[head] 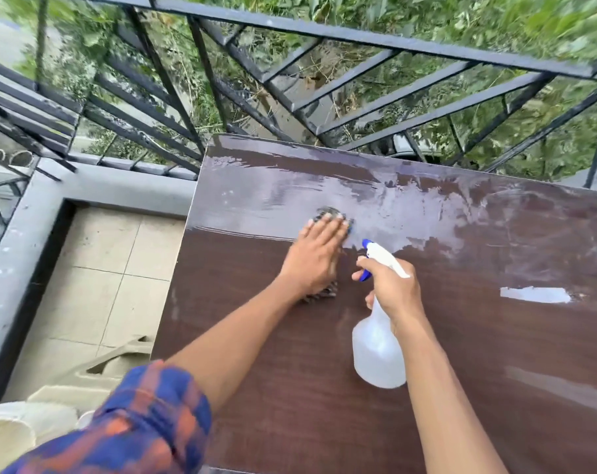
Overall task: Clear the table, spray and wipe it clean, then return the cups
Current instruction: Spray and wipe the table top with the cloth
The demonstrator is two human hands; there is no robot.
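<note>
Dark wood table [290,388] is cleared and sprayed wet at the far side; a cloth [327,212] is pressed under the flat left hand [315,254], the spray bottle [375,350] gripped by the right hand [392,289] (cups unseen, yet to be returned).

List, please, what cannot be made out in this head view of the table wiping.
Cloth: head view, mostly covered by the left hand; only its fringes show.
Spray bottle neck: head view, wrapped by the right hand.
Table: right and near edges cut off by the frame.
Pale things at lower left: cropped by the frame, unidentifiable.
</note>
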